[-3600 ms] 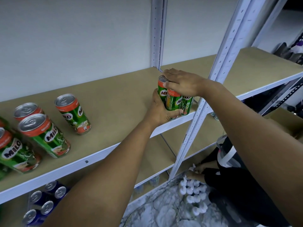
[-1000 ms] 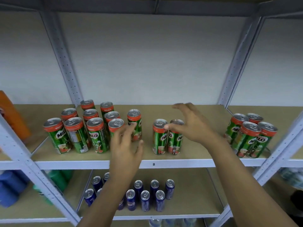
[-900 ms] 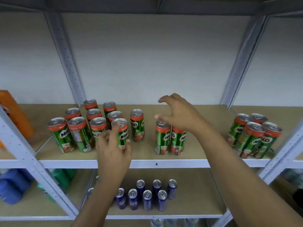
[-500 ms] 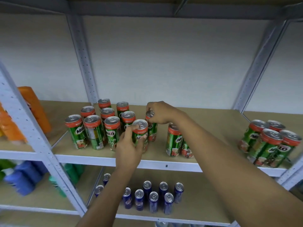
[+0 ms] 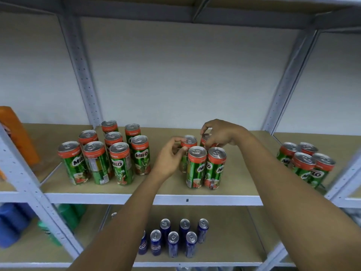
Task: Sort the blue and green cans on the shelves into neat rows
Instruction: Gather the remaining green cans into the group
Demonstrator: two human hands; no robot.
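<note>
On the middle shelf (image 5: 136,198), left hand (image 5: 169,159) pinches a rear green can (image 5: 187,142), right hand (image 5: 222,133) grips the one beside it (image 5: 205,138), forming a 2x2 block. Left cluster (image 5: 109,153) looks loosely rowed; far-right green group (image 5: 306,163) and blue cans (image 5: 175,237) below likely still need tidying.

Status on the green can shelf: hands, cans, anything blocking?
Left hand pinches rear-left Milo can. Right hand grips rear-right Milo can. Front pair stands just ahead. Nothing blocking.
</note>
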